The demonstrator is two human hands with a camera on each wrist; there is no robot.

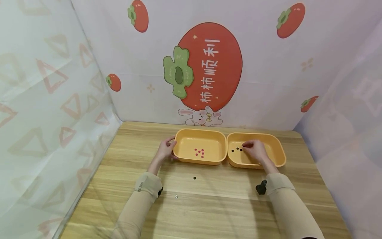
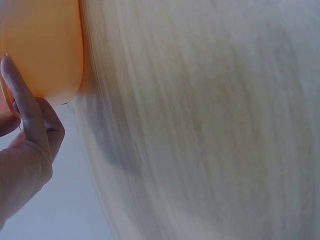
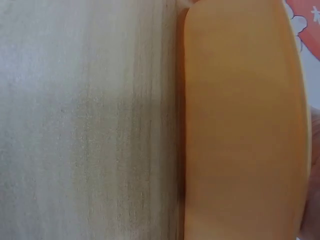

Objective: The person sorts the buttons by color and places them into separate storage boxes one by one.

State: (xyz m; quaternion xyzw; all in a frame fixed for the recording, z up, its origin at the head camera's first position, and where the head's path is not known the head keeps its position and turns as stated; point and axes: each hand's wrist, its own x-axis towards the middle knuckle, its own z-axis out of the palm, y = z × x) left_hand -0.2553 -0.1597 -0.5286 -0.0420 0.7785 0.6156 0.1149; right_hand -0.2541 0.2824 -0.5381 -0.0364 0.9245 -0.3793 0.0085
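Note:
Two orange-yellow plastic bins stand side by side. My left hand grips the left bin at its left end, thumb over the rim and fingers outside; the left wrist view shows this grip on the wall too. Several small red discs lie on that bin's floor. My right hand reaches into the right bin, its fingertips pinching a small black disc. Other black discs lie just left of those fingertips. In the right wrist view the bin's wall hides most of this hand.
On the wooden table, in front of the left bin, lies a single black disc. Nearer to me is a small greyish round piece. A printed cloth wall rises behind the bins, with more cloth at both sides.

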